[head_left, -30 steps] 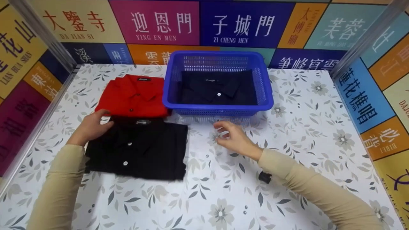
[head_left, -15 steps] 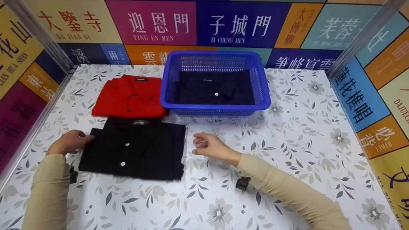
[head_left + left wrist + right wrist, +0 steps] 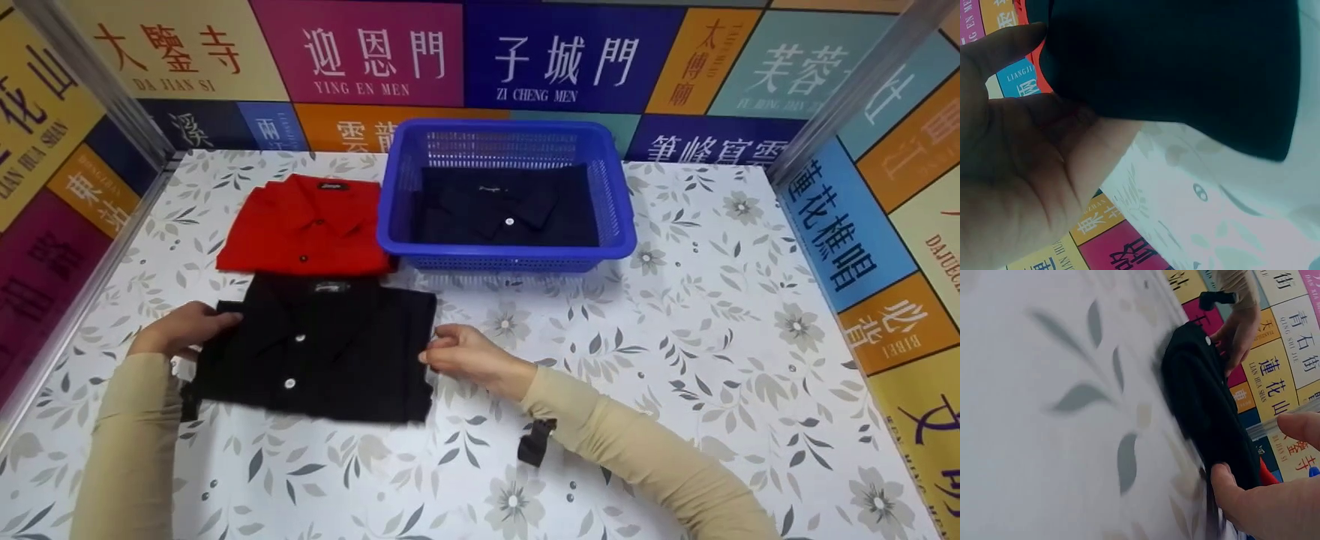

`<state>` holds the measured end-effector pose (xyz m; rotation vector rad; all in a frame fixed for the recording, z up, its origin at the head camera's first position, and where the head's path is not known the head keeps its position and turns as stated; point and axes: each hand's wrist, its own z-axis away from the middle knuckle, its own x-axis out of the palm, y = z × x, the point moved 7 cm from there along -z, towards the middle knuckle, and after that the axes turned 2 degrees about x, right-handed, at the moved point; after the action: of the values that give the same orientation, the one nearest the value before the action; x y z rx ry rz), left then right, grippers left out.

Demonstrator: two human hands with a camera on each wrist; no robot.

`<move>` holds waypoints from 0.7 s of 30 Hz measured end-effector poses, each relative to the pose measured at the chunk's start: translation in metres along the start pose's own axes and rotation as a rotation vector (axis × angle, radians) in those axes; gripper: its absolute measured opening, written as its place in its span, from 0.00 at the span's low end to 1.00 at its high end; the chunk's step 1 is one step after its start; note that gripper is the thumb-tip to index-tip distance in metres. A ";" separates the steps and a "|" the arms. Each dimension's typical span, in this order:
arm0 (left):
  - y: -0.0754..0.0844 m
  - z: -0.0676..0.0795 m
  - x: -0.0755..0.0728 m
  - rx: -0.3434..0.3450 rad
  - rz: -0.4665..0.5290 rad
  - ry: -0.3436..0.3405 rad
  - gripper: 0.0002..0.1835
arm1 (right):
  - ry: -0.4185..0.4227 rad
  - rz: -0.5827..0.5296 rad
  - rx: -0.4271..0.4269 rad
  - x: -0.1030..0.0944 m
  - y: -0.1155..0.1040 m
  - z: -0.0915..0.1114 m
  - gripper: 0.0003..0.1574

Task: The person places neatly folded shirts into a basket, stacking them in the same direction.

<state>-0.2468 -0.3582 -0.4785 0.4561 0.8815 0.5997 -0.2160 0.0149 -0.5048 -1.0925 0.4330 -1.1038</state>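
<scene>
A folded black shirt [image 3: 330,360] with white buttons lies at the left front of the table. My left hand [image 3: 180,328] grips its left edge; in the left wrist view the thumb [image 3: 1013,45] is at the edge and the fingers pass under the cloth. At the shirt's right edge is my right hand [image 3: 472,360]. In the right wrist view one fingertip [image 3: 1221,475] touches the shirt's side, while the thumb stands apart from it. Behind it lies a folded red shirt [image 3: 300,232]. A blue plastic basket [image 3: 510,251] holds a folded dark navy shirt [image 3: 517,210].
The red shirt touches or nearly touches the basket's left side. A table [image 3: 675,360] with a flower-and-leaf pattern lies under everything. Printed panels [image 3: 570,56] wall in its back and sides.
My left hand has come down from beside the red shirt to the black shirt's left edge and taken hold. The right hand has moved left from below the basket to its right edge.
</scene>
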 end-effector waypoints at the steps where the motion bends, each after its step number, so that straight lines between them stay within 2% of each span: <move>1: 0.000 0.000 0.001 -0.004 0.003 -0.001 0.32 | -0.010 -0.027 0.006 0.002 0.001 -0.001 0.49; 6: 0.005 -0.002 0.002 0.001 -0.002 0.006 0.24 | -0.106 -0.114 0.001 0.015 0.000 -0.007 0.42; 9: 0.010 -0.003 0.006 0.005 -0.002 -0.009 0.21 | -0.137 -0.100 -0.007 0.019 0.000 -0.011 0.37; 12: 0.014 -0.003 0.011 0.002 0.007 -0.032 0.23 | -0.091 -0.030 0.001 0.018 -0.001 -0.013 0.45; 17: 0.020 -0.002 0.017 -0.013 0.012 -0.052 0.37 | 0.013 0.086 -0.023 0.019 -0.005 -0.014 0.63; 21: 0.023 -0.004 0.020 -0.012 -0.012 -0.049 0.32 | 0.069 0.174 -0.043 0.022 -0.009 -0.013 0.70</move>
<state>-0.2468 -0.3275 -0.4780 0.4528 0.8332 0.5801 -0.2201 -0.0111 -0.4980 -1.0360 0.5976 -0.9844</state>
